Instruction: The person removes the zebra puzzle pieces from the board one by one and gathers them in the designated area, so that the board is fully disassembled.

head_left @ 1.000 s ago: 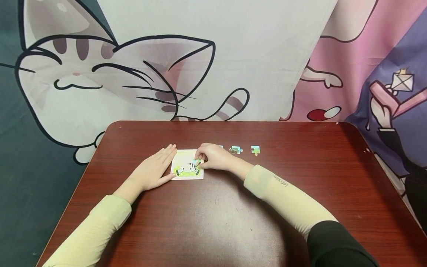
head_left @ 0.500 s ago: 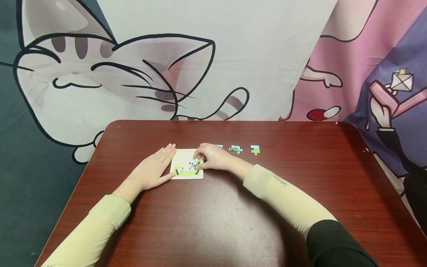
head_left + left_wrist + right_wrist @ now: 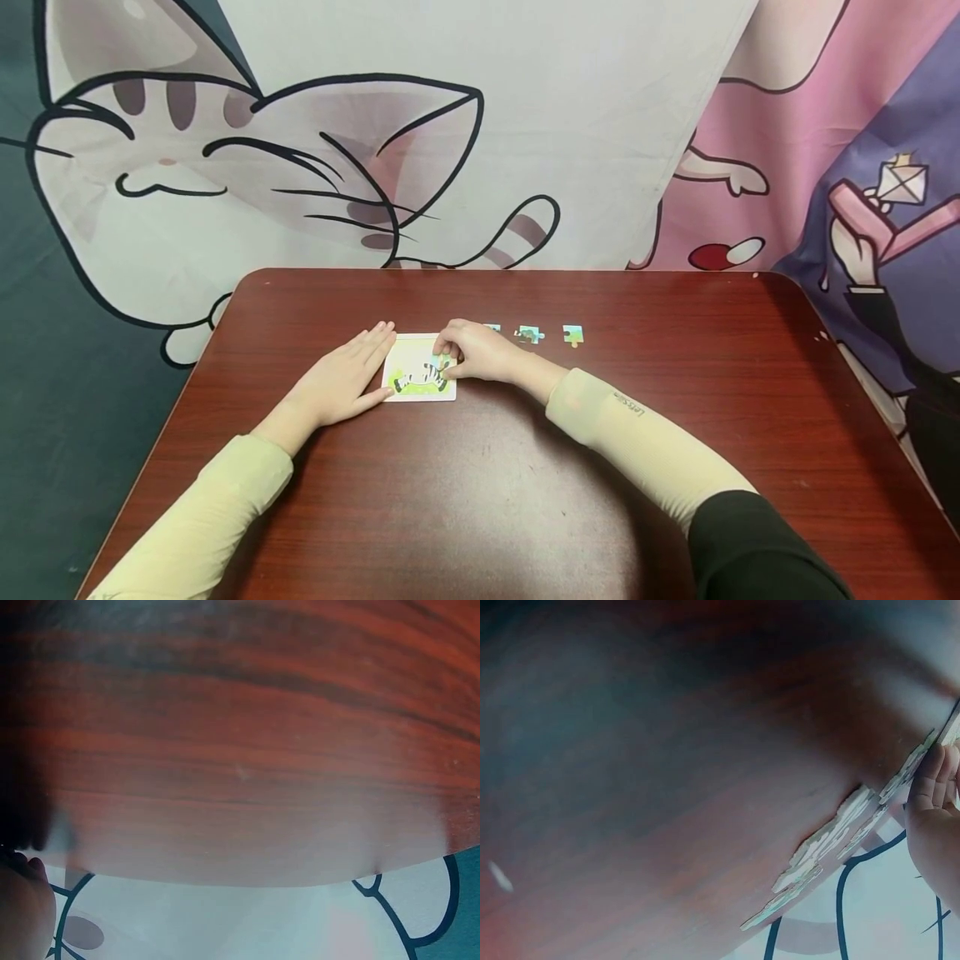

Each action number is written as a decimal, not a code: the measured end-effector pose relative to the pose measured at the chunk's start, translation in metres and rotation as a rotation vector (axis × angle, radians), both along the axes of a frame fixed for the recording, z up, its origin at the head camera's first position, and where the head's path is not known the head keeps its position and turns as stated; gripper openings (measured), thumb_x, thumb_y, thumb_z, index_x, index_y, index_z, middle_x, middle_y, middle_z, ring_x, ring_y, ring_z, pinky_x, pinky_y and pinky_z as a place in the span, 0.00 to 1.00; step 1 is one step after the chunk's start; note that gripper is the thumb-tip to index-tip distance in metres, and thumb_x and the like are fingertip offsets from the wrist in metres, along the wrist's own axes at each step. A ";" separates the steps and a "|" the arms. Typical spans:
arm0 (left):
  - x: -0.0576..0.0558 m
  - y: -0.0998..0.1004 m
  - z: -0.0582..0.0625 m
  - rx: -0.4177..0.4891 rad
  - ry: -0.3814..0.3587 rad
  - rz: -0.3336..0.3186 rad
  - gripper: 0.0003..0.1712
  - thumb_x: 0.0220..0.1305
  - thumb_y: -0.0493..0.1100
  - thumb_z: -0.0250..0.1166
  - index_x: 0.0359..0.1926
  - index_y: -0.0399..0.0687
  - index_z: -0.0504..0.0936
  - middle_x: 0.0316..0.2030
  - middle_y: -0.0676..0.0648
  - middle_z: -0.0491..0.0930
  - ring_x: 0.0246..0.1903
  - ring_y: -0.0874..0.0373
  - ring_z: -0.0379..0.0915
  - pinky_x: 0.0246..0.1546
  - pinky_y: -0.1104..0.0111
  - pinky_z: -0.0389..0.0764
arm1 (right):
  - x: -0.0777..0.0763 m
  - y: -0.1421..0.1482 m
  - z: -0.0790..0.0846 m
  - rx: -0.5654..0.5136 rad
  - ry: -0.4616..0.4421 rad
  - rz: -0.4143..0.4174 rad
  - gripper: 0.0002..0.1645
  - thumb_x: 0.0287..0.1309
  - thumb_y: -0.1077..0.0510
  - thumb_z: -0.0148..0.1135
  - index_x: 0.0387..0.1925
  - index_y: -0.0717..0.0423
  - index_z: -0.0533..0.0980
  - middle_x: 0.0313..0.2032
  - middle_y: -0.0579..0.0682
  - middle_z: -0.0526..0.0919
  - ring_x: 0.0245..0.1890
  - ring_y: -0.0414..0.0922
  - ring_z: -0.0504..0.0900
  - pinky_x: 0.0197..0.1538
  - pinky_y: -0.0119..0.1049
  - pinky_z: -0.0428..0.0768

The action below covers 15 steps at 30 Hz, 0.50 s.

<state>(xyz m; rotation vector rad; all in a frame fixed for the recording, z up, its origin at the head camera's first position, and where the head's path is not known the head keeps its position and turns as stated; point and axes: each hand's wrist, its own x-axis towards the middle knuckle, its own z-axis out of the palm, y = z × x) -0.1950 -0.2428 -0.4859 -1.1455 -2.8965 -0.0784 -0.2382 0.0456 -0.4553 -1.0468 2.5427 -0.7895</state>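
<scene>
In the head view a small white-bordered puzzle board (image 3: 401, 352) lies on the table, with zebra-patterned pieces and green ground along its lower part. My left hand (image 3: 337, 379) rests flat at the board's left edge, fingers straight and thumb at the lower left corner. Over the right side of the board, my right hand (image 3: 480, 350) pinches a blue-and-green puzzle piece (image 3: 441, 361) between thumb and fingers. That piece sits against the zebra part, half hidden by the fingertips. The right wrist view catches the right hand (image 3: 936, 799) at its right edge, beside the board's rim.
Loose puzzle pieces lie in a row behind and right of the right hand: one partly hidden, a blue-green piece (image 3: 530, 334) and another piece (image 3: 573, 335). The brown wooden table (image 3: 480, 500) ends at a back edge before a cartoon-cat curtain (image 3: 570, 125).
The head view has shifted very slightly. Both hands keep their places at the board, and the right hand still pinches the puzzle piece.
</scene>
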 end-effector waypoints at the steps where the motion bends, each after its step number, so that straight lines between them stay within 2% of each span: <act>1: 0.000 0.000 0.000 0.000 0.000 0.000 0.51 0.74 0.61 0.61 0.81 0.30 0.57 0.82 0.33 0.56 0.82 0.39 0.53 0.81 0.47 0.63 | 0.000 0.000 0.000 -0.004 0.001 -0.001 0.17 0.58 0.59 0.80 0.47 0.57 0.83 0.41 0.50 0.81 0.40 0.41 0.79 0.44 0.26 0.79; 15: 0.000 0.001 0.002 0.004 -0.016 0.007 0.51 0.74 0.61 0.61 0.81 0.29 0.57 0.82 0.32 0.55 0.83 0.39 0.53 0.82 0.48 0.61 | 0.000 -0.001 0.000 -0.032 0.025 0.000 0.17 0.56 0.61 0.80 0.45 0.57 0.83 0.41 0.50 0.82 0.39 0.41 0.80 0.43 0.26 0.79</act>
